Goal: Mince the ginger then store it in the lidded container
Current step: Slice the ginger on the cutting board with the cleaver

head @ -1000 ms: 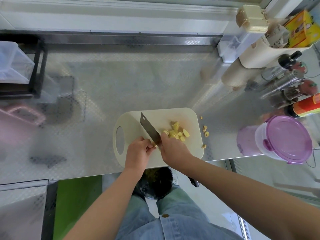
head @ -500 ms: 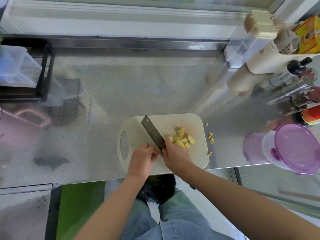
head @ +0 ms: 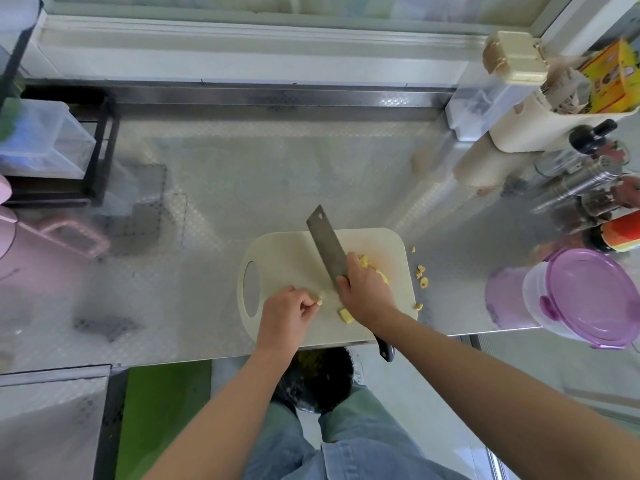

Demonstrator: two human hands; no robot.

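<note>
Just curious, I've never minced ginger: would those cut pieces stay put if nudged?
Probably not: several ginger pieces lie off the cutting board on the steel counter, so they seem light and scatter easily. The left hand pinches one, suggesting they're firm.

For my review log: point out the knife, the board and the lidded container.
knife (head: 327, 245): head view, middle of blade.
board (head: 284, 261): head view, bare surface left of blade.
container (head: 594, 296): head view, purple lid.
</note>
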